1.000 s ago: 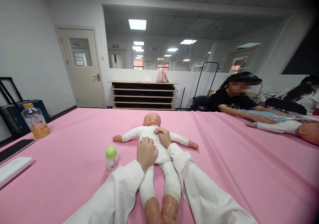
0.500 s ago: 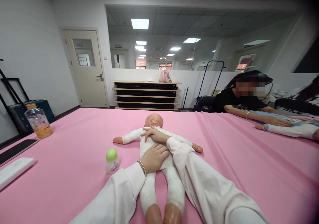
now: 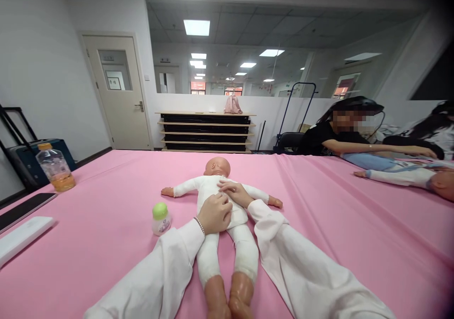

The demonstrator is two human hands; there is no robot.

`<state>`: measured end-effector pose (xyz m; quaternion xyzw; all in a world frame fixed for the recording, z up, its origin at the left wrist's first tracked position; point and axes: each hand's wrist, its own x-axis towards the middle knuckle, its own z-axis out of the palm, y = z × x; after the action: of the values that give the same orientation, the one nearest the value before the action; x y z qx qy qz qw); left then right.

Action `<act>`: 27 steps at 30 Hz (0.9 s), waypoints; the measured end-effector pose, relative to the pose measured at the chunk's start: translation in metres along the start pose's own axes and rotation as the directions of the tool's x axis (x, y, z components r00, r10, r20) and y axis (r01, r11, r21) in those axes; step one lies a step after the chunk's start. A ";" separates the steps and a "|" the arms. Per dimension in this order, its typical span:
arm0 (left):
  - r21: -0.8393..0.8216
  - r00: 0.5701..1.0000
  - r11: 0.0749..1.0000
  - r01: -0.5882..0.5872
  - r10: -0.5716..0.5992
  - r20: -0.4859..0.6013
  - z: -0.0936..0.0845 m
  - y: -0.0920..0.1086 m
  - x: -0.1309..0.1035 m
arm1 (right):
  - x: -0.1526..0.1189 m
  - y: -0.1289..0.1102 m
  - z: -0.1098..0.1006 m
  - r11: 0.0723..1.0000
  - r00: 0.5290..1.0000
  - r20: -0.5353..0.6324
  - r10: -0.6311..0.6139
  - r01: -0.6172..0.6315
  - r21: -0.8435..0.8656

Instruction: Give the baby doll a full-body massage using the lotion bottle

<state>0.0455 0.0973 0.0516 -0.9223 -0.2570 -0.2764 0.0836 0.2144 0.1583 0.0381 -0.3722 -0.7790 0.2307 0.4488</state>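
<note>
A baby doll with a white cloth body lies on the pink sheet, arms spread and its bald head turned to the left. My left hand rests on the doll's lower torso with its fingers curled against the white cloth; a beaded bracelet circles the wrist. Just above and to the right, my right hand lies on the doll's chest, its fingers stretched toward the left. A small jar with a green lid stands left of my left hand.
At the left are a bottle, a dark phone-like object and a white case. Across the sheet at the right, a person in black reaches over another doll. Shelves stand by the back wall.
My right hand has slid down and right on the doll's chest. The fingers of my left hand are more curled. At the right, the person's arm reaches farther right.
</note>
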 end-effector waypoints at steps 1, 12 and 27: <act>-0.021 0.995 0.995 -0.096 0.097 0.031 -0.001 -0.002 0.003 | 0.004 -0.006 0.003 1.000 0.997 0.071 -0.022 0.023 -0.016; -0.242 0.993 0.966 -0.089 0.105 0.053 0.011 -0.003 0.006 | 0.062 -0.008 0.028 0.918 0.949 0.283 -0.136 0.228 -0.325; -0.036 0.996 0.996 0.084 -0.085 -0.019 0.002 0.003 0.013 | 0.033 -0.016 0.014 0.999 0.996 0.093 -0.009 0.013 -0.050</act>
<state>0.0573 0.1010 0.0568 -0.9090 -0.2899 -0.2937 0.0583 0.1854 0.1741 0.0600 -0.3681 -0.8065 0.2253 0.4040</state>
